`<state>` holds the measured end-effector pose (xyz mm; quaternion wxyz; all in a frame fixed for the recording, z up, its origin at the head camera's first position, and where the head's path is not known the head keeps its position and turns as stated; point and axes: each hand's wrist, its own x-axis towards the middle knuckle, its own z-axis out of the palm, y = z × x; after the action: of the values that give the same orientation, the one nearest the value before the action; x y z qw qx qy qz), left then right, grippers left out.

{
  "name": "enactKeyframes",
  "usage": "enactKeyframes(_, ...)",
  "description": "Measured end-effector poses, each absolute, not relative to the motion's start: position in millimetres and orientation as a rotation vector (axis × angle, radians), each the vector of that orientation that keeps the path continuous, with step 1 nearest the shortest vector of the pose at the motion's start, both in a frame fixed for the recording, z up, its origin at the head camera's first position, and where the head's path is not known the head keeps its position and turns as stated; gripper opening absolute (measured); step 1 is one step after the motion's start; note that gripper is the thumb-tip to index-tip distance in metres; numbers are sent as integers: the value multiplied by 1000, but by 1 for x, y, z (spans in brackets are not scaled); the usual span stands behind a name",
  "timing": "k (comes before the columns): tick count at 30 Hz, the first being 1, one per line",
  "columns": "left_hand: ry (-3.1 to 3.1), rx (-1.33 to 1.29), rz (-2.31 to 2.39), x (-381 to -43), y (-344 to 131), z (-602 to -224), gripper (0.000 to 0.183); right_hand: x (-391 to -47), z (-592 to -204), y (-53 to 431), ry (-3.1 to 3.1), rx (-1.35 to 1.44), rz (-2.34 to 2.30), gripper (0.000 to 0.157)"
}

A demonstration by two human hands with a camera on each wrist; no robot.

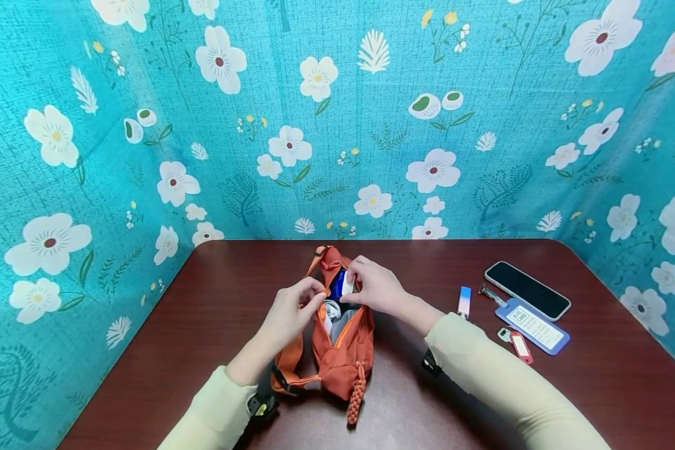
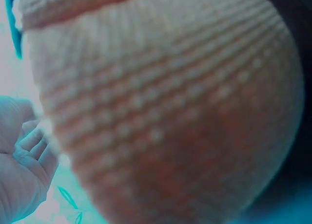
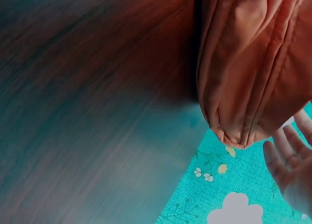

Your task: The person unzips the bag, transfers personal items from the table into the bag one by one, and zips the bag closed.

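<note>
An orange-red sling bag [image 1: 343,370] lies on the table with its zip open. At the left edge of the opening, the left hand [image 1: 289,310] pinches the fabric between thumb and fingers. The right hand [image 1: 378,286] reaches into the far part of the opening, thumb and fingers about a blue-and-white item [image 1: 340,286] whose kind does not show. Nearer in the bag lies a round whitish thing [image 1: 332,309] beside the grey lining. Blurred orange webbing [image 2: 170,112] fills most of the left wrist view. The right wrist view shows the side of the bag [image 3: 248,68].
To the right on the dark wood table [image 1: 422,400] lie a phone [image 1: 527,290], a blue card holder [image 1: 533,325], a red key tag [image 1: 520,347] and a small blue-and-pink stick [image 1: 464,301]. A braided pull [image 1: 357,400] hangs from the bag's near end. Floral cloth [image 1: 326,156] stands behind.
</note>
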<state>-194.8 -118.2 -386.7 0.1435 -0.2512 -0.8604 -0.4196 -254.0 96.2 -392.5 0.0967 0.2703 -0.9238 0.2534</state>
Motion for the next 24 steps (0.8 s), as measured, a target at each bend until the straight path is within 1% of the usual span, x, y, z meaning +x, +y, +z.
enactKeyframes(4, -2497, -704, -1207, -194, -120, -386, 5, -255, -392, 99, -2702, 864, 878, 29)
enactKeyframes(9, -2496, -700, -1217, -193, -121, -387, 5, -258, -392, 103, -2708, 808, 1086, 25)
enactKeyframes(12, -2485, -709, -1221, -193, -120, -387, 6, -260, -392, 104, -2719, 781, 1125, 26)
enactKeyframes(18, -2480, -724, -1233, -194, -119, -387, 6, -258, -390, 100, -2767, 744, 1018, 36)
enactKeyframes(24, -2472, -746, -1229, -194, -119, -387, 6, -254, -391, 95, -2799, 702, 862, 33)
